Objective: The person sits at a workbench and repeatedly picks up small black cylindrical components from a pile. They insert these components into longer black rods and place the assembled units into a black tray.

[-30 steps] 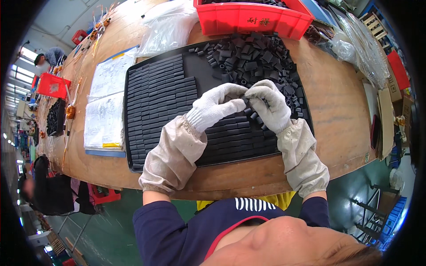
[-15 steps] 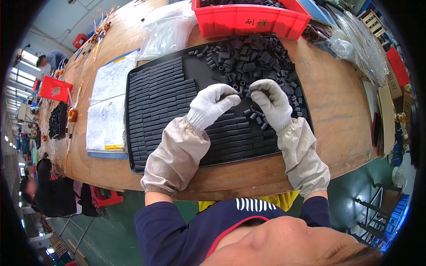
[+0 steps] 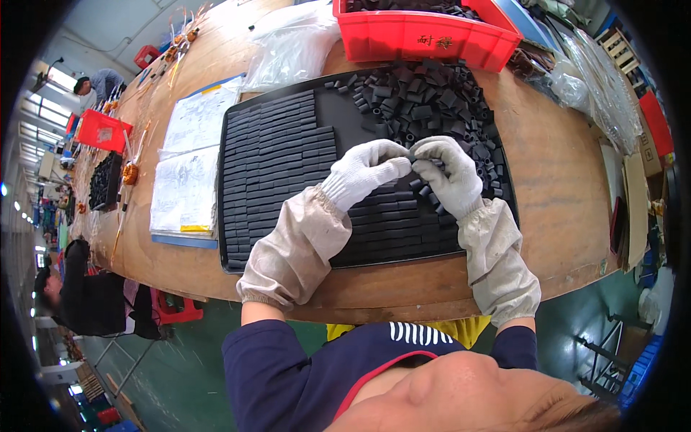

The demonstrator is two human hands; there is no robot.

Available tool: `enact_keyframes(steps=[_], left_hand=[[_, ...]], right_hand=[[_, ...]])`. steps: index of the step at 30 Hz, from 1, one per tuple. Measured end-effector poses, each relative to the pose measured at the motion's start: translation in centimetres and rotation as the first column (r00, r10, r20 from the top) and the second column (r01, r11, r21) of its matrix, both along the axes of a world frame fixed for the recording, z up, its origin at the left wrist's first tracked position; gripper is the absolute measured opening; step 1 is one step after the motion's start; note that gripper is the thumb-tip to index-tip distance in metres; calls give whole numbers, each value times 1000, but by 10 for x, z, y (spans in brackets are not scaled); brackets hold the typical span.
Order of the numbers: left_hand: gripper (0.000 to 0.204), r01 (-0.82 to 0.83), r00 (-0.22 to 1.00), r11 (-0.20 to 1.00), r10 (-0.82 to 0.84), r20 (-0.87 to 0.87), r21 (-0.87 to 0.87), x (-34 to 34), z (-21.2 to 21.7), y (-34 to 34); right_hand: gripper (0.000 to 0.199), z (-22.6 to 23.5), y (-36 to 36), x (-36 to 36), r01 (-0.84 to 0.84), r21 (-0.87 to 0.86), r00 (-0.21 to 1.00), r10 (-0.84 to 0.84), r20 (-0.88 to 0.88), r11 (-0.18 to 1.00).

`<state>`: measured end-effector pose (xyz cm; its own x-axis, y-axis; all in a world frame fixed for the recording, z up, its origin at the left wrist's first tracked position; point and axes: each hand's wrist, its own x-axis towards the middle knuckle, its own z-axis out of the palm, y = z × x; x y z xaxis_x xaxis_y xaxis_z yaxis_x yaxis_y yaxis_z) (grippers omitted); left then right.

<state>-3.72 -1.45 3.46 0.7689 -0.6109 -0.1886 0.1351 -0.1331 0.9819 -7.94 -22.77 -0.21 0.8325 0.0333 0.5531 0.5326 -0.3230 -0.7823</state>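
Note:
Over the tray, my left hand [image 3: 368, 171] and my right hand [image 3: 452, 176], both in white knitted gloves with beige sleeve covers, meet at the fingertips. Each is closed in a pinch on a short black tube [image 3: 412, 155], mostly covered by the fingers. Beneath them lies a wide black tray [image 3: 340, 109]. Tight rows of black tubes [image 3: 270, 165] fill its left side and continue along the front under my left forearm. A loose heap of short black tubes [image 3: 425, 97] covers the back right, and several loose ones lie beside my right hand.
A red bin [image 3: 432, 39] of black pieces stands behind the tray. Clear plastic bags [image 3: 291, 61] and papers in a blue folder [image 3: 188, 180] lie to the left. Farther left are copper-coloured coils [image 3: 130, 173] and another red bin [image 3: 104, 131]. Other people sit at far left.
My hands have closed the small gap between them, and their fingertips now meet. The whole view has shifted slightly, so the tray appears farther right.

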Motion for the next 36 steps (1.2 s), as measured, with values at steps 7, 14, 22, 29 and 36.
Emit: enact_keyframes(steps=[7, 14, 22, 29, 36], left_hand=[[25, -321, 732, 936, 149, 665, 144, 32, -11, 23], [24, -803, 377, 472, -69, 924, 363, 86, -47, 78], [21, -823, 353, 357, -287, 891, 441, 85, -50, 72], [24, -712, 234, 643, -159, 959, 280, 63, -47, 39], [40, -581, 342, 704, -242, 908, 407, 43, -41, 16]], right_hand=[[17, 11, 0, -2, 94, -100, 994, -87, 73, 991], [15, 2, -1, 3, 156, -65, 988, -155, 23, 986], [13, 6, -7, 2, 249, -68, 967, -245, 62, 966], [16, 5, -25, 11, 514, -365, 856, -434, 280, 776], [24, 13, -23, 1, 422, -620, 906, -335, 259, 662]])
